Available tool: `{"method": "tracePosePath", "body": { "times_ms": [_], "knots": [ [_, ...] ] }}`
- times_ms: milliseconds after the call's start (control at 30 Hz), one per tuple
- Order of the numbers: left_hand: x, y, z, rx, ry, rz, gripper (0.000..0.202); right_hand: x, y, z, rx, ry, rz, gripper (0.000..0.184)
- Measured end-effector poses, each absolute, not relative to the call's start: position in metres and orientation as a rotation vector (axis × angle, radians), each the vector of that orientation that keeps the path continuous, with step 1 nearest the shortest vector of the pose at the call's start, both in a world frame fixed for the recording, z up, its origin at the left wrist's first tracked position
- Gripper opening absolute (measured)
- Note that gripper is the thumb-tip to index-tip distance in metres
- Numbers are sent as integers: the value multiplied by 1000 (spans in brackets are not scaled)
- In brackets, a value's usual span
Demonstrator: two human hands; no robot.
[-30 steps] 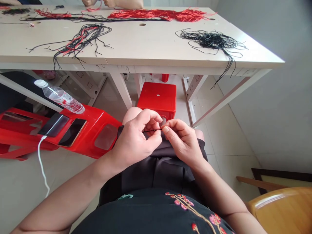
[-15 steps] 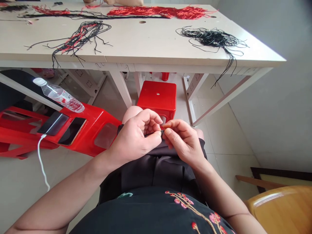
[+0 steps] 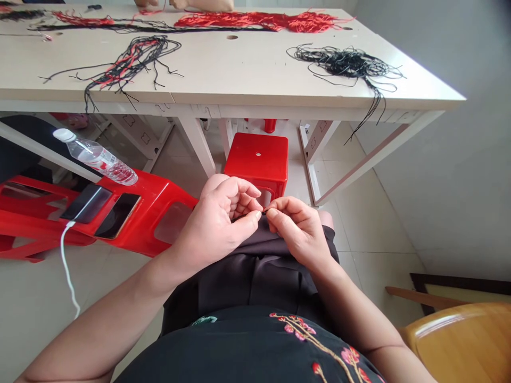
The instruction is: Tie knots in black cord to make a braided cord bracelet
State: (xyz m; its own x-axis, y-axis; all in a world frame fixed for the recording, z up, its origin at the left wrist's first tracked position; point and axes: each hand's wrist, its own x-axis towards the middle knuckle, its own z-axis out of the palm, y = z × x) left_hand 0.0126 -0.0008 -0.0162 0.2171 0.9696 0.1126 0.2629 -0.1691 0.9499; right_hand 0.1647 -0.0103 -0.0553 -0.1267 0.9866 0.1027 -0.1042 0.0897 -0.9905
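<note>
Left grip [image 3: 215, 221] and right grip [image 3: 301, 226] both narrow, thumb pinched to finger, on one thin dark cord [image 3: 263, 213], in front of the bench [image 3: 239, 66]. Cord runs between the fingertips, mostly hidden. On the bench: one black cord tangle [image 3: 351, 63] toward its right end, one black-and-red bundle [image 3: 133, 61] near its front edge, one red hank [image 3: 255, 20] along its far side.
</note>
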Motion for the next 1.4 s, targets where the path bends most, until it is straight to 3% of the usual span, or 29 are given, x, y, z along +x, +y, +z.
{"method": "tracePosePath", "body": {
  "times_ms": [300, 500, 700, 933, 1400],
  "knots": [
    [19, -1, -22, 2114, 1200, 1051, 20, 159, -8, -60, -939, -1107, 1460, 21],
    [19, 0, -15, 2481, 1135, 1231, 32, 151, -11, -50, -915, -1217, 1297, 23],
    [17, -7, -8, 2474, 1168, 1253, 34, 149, -19, -43, -901, -1299, 1124, 25],
    [12, -16, 2, 2401, 1159, 1151, 26, 159, -20, -44, -780, -1338, 1319, 24],
    [4, -31, -4, 2365, 1196, 1053, 27, 155, -24, -65, -888, -1409, 1147, 23]
  ]
}}
